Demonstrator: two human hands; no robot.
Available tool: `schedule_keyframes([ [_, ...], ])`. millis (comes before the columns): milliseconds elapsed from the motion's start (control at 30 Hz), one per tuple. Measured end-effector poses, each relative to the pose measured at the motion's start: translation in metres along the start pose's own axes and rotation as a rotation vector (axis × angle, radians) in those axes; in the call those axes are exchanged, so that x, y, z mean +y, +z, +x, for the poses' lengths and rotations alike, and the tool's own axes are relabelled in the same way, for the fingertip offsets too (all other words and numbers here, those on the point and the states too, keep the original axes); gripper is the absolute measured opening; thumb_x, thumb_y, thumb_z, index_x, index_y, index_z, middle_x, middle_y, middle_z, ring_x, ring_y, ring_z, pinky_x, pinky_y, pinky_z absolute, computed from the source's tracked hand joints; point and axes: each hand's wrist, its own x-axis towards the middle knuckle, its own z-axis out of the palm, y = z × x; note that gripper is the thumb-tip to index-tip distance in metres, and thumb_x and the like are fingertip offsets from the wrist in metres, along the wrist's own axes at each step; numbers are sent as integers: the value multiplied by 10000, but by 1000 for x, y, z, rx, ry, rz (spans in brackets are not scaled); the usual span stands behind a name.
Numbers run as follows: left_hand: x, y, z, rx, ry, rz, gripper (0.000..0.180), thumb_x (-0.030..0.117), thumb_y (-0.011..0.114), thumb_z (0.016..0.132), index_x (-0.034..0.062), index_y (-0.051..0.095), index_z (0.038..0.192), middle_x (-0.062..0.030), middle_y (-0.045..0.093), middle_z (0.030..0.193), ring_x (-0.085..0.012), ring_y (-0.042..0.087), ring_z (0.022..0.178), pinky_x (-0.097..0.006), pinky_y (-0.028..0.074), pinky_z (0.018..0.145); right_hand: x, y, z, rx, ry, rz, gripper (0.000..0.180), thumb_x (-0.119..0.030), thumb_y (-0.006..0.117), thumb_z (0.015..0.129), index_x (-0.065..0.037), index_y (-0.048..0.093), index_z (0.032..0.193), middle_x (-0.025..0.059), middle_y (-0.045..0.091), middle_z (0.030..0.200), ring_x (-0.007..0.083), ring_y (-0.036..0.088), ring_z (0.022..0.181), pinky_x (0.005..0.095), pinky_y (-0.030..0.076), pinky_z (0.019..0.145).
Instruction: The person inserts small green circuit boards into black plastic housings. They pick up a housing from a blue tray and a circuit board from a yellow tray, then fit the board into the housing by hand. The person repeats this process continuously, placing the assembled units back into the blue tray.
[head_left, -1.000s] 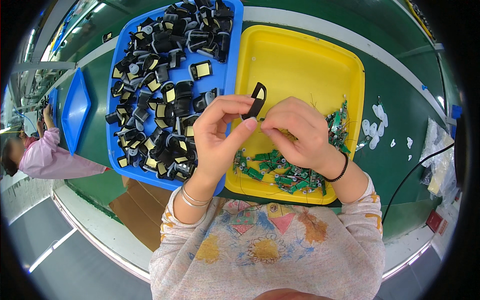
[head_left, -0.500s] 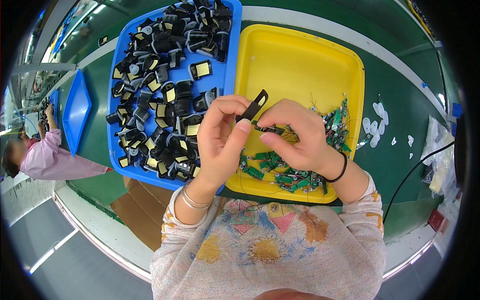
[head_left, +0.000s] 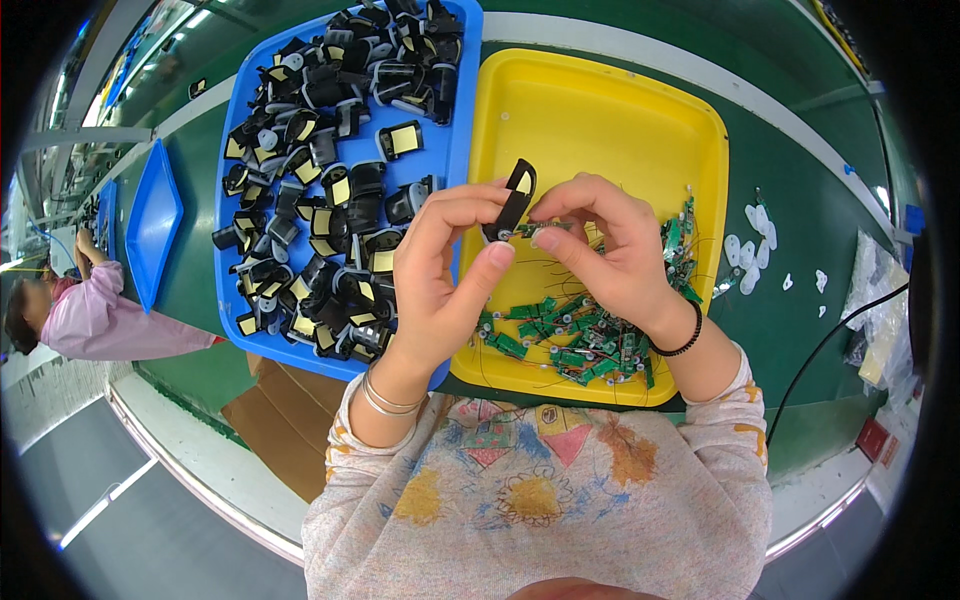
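My left hand [head_left: 445, 245] is closed on a black plastic housing [head_left: 514, 203] with a cream pad on its face, tilted upright above the yellow tray [head_left: 570, 95]. Between the thumb and fingers of my right hand [head_left: 610, 240] is a small green circuit board [head_left: 546, 227], its end right at the lower end of the housing. Whether the two parts touch I cannot make out. Beneath my right hand, a heap of green circuit boards [head_left: 585, 340] with thin wires lies in the yellow tray. More black housings [head_left: 335, 190] with cream pads fill the blue tray [head_left: 350, 155] on the left.
Several white oval pieces [head_left: 748, 252] lie on the green table to the right, near clear plastic bags [head_left: 873, 300] and a black cable [head_left: 815, 355]. An empty-looking blue tray [head_left: 155, 225] leans at left. Beyond it, a person in pink [head_left: 105, 315] sits working. Cardboard [head_left: 285, 425] lies lower left.
The housing in my left hand has turned more upright. My right hand has lifted slightly, bringing the circuit board to the housing's lower end. The other person's hand has moved down.
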Motion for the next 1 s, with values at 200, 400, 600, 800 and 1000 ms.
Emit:
schedule_keyframes([
  [200,-1,-6,-3,-8,-31,-56,154,-31,547,771,-34,526,923,-132,526,1009,-201,521,969,-289,411,848,-3,-1,0,-79,-40,-139,124,-52,651,730,-40,601,844,36,588,785,94,491,540,207,384,483],
  [400,3,-3,1,-17,-22,23,259,5,608,752,3,487,981,-105,534,987,-142,524,879,-257,426,787,3,1,1,-57,-40,-4,118,-42,641,748,-13,587,849,35,585,782,89,541,607,205,437,531],
  [600,5,-9,1,35,-201,-145,371,6,628,751,33,411,1051,-82,554,979,-106,528,839,-220,430,723,-5,-1,-1,-166,335,454,134,-40,605,799,6,542,907,29,576,790,77,574,686,198,473,595],
  [800,3,-16,3,-75,-394,-507,368,39,582,802,34,368,1101,-99,576,961,-106,547,832,-216,441,720,-5,-1,-3,-201,360,584,126,-49,573,825,-10,498,918,25,568,749,77,573,619,191,463,547],
  [1000,1,-8,2,-71,-412,-400,370,26,578,799,36,382,1112,-109,581,919,-120,570,776,-233,463,647,-5,1,-2,-164,424,668,132,-86,559,841,-24,479,927,28,566,730,95,579,573,197,468,529],
])
